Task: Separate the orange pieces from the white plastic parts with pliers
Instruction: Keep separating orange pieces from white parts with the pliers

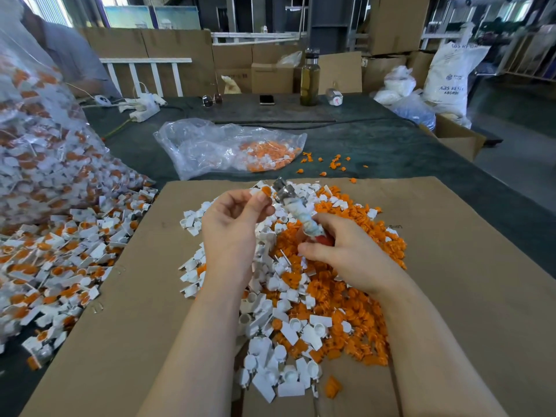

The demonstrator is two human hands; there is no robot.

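Both hands work above the heap on the cardboard sheet (451, 266). My left hand (231, 227) pinches a white plastic part (261, 191) with an orange piece still in it between thumb and fingertips, raised over the far edge of the heap. My right hand (346, 251) curls around the handles of the pliers (296, 207), whose taped grips run up to the metal nose just beside the held part; whether the nose touches it I cannot tell. Beneath my hands, the separated white parts (270, 341) lie mostly to the left and the loose orange pieces (361, 296) to the right. To my left, unsorted parts (60, 251) spill from a large clear bag (36, 130) onto the counter (376, 145). Farther back lies a smaller plastic bag (225, 145) with more parts, and near it a few stray orange bits (334, 164).
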